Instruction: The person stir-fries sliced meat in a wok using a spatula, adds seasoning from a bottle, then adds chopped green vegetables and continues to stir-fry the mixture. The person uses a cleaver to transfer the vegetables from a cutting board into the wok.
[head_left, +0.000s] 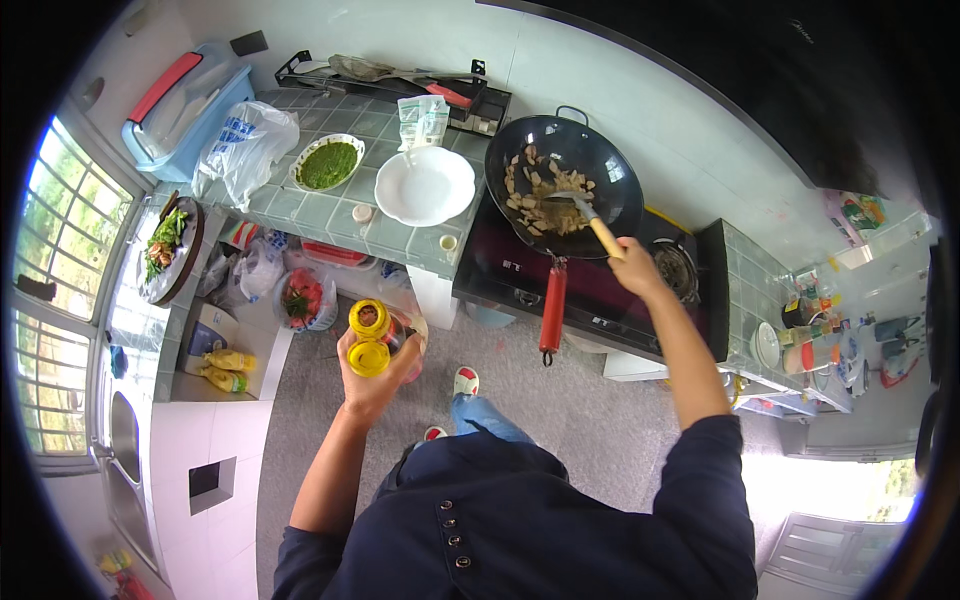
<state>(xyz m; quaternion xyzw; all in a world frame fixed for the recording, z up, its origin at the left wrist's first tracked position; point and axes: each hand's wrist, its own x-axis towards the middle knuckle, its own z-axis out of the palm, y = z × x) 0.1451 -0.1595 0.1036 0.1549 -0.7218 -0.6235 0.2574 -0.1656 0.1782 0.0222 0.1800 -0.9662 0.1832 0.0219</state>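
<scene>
In my left hand (379, 375) I hold a dark bottle (394, 337) with its yellow flip cap (369, 358) open, over the floor in front of the counter. My right hand (637, 268) grips the wooden handle of a metal spatula (596, 223), whose blade rests among chopped, cooked-looking pieces of food (551, 199) in a black wok (615, 161). The wok sits on the left side of a black gas stove (495, 270), its red handle (553, 307) pointing towards me. The bottle's contents are hidden.
A white bowl (424, 187), a dish of chopped greens (328, 163) and a seasoning packet (422, 120) stand on the tiled counter left of the stove. A plate of vegetables (184, 259) is further left. Bottles and jars (817, 337) stand to the right. The range hood (720, 60) overhangs the back.
</scene>
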